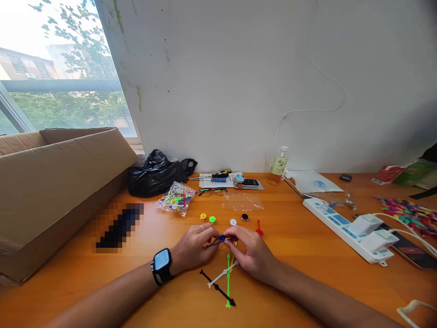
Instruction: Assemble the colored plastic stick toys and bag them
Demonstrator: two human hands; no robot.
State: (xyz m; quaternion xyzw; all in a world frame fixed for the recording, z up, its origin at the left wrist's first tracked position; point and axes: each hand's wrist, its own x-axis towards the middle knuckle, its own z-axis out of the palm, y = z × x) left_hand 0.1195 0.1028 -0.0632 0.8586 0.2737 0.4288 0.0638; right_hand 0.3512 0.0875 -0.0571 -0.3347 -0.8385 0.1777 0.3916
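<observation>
My left hand [196, 246] and my right hand [254, 253] meet above the table, fingertips pinched on a blue plastic spinner arrow [213, 244]. At its middle a blue round part [222, 238] shows between the fingers; whether it is a separate piece I cannot tell. Just below the hands lie a black arrow [216, 287], a white arrow [218, 278] and a green arrow [228, 282], crossing one another. A yellow arrow [232, 264] is partly covered by them and by my right hand. Behind that hand a red arrow [259, 228] is partly hidden.
Yellow [203, 217], green [212, 219], white [233, 222] and black [245, 217] round bases stand beyond my hands. Farther back are a bag of coloured parts [177, 199] and glasses [211, 192]. A cardboard box [61, 191] stands left, a power strip [341, 228] right.
</observation>
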